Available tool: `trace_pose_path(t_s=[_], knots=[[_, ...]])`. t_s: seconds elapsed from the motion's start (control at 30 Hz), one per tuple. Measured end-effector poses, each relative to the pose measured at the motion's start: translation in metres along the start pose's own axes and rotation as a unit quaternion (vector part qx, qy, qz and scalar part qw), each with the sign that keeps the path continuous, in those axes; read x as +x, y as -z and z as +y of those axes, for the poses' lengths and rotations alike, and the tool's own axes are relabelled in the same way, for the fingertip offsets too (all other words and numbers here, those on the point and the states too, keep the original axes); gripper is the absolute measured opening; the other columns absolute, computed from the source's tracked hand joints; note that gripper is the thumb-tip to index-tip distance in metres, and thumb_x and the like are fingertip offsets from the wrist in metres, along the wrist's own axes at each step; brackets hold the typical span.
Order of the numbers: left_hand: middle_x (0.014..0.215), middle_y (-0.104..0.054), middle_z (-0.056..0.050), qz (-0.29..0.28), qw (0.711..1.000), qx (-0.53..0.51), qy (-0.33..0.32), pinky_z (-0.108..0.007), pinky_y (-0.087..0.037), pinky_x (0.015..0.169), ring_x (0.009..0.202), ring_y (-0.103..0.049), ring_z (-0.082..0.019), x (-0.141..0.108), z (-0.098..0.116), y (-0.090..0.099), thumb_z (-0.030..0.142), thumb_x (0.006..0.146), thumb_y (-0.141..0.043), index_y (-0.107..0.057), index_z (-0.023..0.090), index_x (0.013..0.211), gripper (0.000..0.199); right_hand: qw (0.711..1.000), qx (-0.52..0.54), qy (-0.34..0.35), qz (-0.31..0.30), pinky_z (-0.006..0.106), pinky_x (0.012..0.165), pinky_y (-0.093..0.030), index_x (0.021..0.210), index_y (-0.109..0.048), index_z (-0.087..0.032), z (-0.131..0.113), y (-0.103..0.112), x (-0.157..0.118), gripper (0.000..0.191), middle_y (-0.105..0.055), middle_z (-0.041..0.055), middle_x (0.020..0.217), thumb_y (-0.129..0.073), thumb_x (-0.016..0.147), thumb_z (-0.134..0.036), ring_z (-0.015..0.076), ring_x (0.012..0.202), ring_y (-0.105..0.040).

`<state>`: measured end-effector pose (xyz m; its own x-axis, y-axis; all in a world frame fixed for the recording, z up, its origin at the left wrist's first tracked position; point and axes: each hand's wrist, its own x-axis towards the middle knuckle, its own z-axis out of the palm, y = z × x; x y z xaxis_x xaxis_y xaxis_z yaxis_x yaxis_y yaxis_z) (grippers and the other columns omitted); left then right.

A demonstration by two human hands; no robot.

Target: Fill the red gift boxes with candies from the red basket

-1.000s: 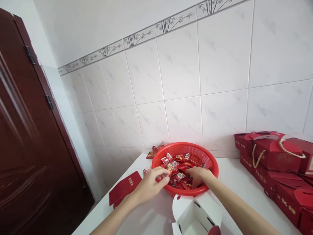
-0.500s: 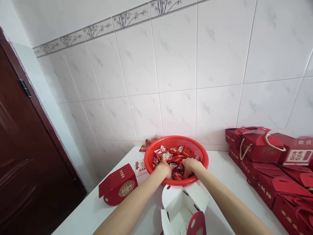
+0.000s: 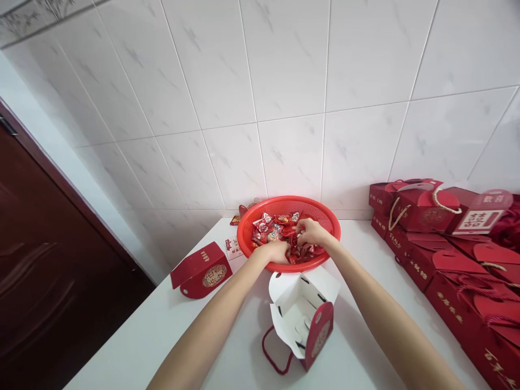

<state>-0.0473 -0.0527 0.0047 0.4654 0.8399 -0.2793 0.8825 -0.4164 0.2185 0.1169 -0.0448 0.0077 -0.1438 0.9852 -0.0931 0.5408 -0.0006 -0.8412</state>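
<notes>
Red-wrapped sweets (image 3: 274,232) lie in a round red plastic basket (image 3: 248,250) near the wall. My left hand (image 3: 278,252) is low in the basket's front part, its fingers curled among the sweets; what they grip is hidden. Just right of it and a little higher, my right hand (image 3: 311,233) has thumb and fingers drawn together over the sweets, on something too small to name. In front of the basket stands an open box (image 3: 303,314), white inside and red outside, with a dark red cord at its left.
A red box (image 3: 203,271) lies on the left of the white table (image 3: 244,352), beside a small printed card (image 3: 233,247). Closed red gift boxes (image 3: 430,254) with cord handles are stacked along the right. A tiled wall rises behind the basket.
The view has tilted down, showing more of the open box and its cord. My right hand has lifted slightly from among the sweets and moved closer to my left hand.
</notes>
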Motion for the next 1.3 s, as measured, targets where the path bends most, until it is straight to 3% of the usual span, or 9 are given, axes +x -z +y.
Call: trace_pose_path(t_s=[0.13, 0.33, 0.47, 0.67, 0.83, 0.93, 1.07, 1.2, 1.3], knots=[[0.074, -0.067, -0.004, 0.038, 0.998, -0.038, -0.025, -0.031, -0.045, 0.063, 0.077, -0.066, -0.027, -0.005, 0.004, 0.001, 0.018, 0.061, -0.071, -0.057, 0.022, 0.071, 0.018, 0.993, 0.083, 0.047, 0.066, 0.027, 0.054, -0.054, 0.077, -0.053, -0.021, 0.002, 0.002, 0.0, 0.029, -0.055, -0.0081, 0.056, -0.066, 0.056, -0.008, 0.0143, 0.05, -0.061], [0.084, -0.067, -0.003, 0.253, 0.958, -0.132, 0.012, -0.03, -0.042, 0.065, 0.078, -0.063, -0.023, -0.007, 0.004, 0.002, 0.024, 0.071, -0.068, -0.057, 0.021, 0.096, 0.028, 0.953, 0.23, 0.107, 0.164, 0.034, 0.07, -0.06, 0.085, -0.054, -0.023, 0.006, 0.004, 0.001, 0.032, -0.062, -0.0045, 0.071, -0.072, 0.06, -0.024, 0.0182, 0.067, -0.068], [0.082, -0.065, 0.002, 0.34, 0.92, -0.194, -0.003, -0.029, -0.044, 0.07, 0.076, -0.06, -0.019, -0.007, 0.001, 0.003, 0.019, 0.07, -0.068, -0.054, 0.022, 0.091, 0.025, 0.941, 0.256, 0.104, 0.196, 0.037, 0.074, -0.061, 0.09, -0.054, -0.024, 0.007, 0.006, -0.001, 0.034, -0.063, -0.0035, 0.071, -0.073, 0.062, -0.029, 0.0206, 0.073, -0.07], [0.084, -0.063, 0.004, 0.383, 0.886, -0.259, -0.037, -0.029, -0.046, 0.077, 0.078, -0.059, -0.017, -0.012, 0.002, 0.004, 0.023, 0.072, -0.07, -0.053, 0.023, 0.094, 0.028, 0.935, 0.288, 0.1, 0.18, 0.036, 0.077, -0.063, 0.088, -0.054, -0.023, 0.006, 0.006, -0.002, 0.038, -0.065, -0.0007, 0.082, -0.078, 0.06, -0.028, 0.0205, 0.08, -0.071], [0.091, -0.063, 0.004, 0.379, 0.882, -0.27, -0.072, -0.029, -0.046, 0.081, 0.085, -0.06, -0.017, -0.016, 0.004, 0.004, 0.026, 0.074, -0.072, -0.053, 0.023, 0.098, 0.03, 0.953, 0.277, 0.108, 0.065, 0.03, 0.061, -0.061, 0.087, -0.059, -0.022, 0.002, 0.004, -0.005, 0.027, -0.066, 0.0013, 0.078, -0.075, 0.075, -0.041, 0.0184, 0.07, -0.069], [0.091, -0.062, 0.004, 0.377, 0.883, -0.273, -0.065, -0.029, -0.046, 0.082, 0.085, -0.06, -0.017, -0.016, 0.004, 0.004, 0.024, 0.074, -0.072, -0.053, 0.023, 0.097, 0.03, 0.961, 0.262, 0.09, -0.002, 0.027, 0.055, -0.059, 0.087, -0.064, -0.02, 0.0, 0.004, -0.007, 0.032, -0.068, 0.003, 0.086, -0.07, 0.081, -0.05, 0.0156, 0.063, -0.068], [0.091, -0.063, 0.003, 0.375, 0.882, -0.276, -0.071, -0.03, -0.046, 0.082, 0.087, -0.062, -0.017, -0.015, 0.004, 0.004, 0.024, 0.076, -0.07, -0.052, 0.023, 0.097, 0.028, 0.959, 0.254, 0.118, -0.044, 0.025, 0.057, -0.059, 0.087, -0.068, -0.018, 0.0, 0.005, -0.009, 0.042, -0.068, 0.0018, 0.082, -0.077, 0.072, -0.056, 0.0134, 0.062, -0.066], [0.098, -0.067, 0.002, 0.363, 0.885, -0.284, -0.062, -0.031, -0.047, 0.084, 0.093, -0.064, -0.02, -0.013, 0.002, 0.004, 0.027, 0.077, -0.072, -0.052, 0.024, 0.1, 0.03, 0.949, 0.267, 0.169, -0.024, 0.024, 0.059, -0.056, 0.078, -0.067, -0.018, 0.004, 0.006, -0.008, 0.043, -0.069, 0.0005, 0.076, -0.087, 0.058, -0.049, 0.0133, 0.067, -0.064], [0.101, -0.068, 0.001, 0.36, 0.888, -0.28, -0.056, -0.033, -0.047, 0.087, 0.096, -0.064, -0.021, -0.012, 0.002, 0.004, 0.028, 0.077, -0.072, -0.053, 0.024, 0.101, 0.031, 0.94, 0.303, 0.156, 0.025, 0.024, 0.057, -0.055, 0.076, -0.065, -0.018, 0.004, 0.006, -0.008, 0.043, -0.07, 0.0017, 0.078, -0.086, 0.057, -0.05, 0.0142, 0.068, -0.064]])
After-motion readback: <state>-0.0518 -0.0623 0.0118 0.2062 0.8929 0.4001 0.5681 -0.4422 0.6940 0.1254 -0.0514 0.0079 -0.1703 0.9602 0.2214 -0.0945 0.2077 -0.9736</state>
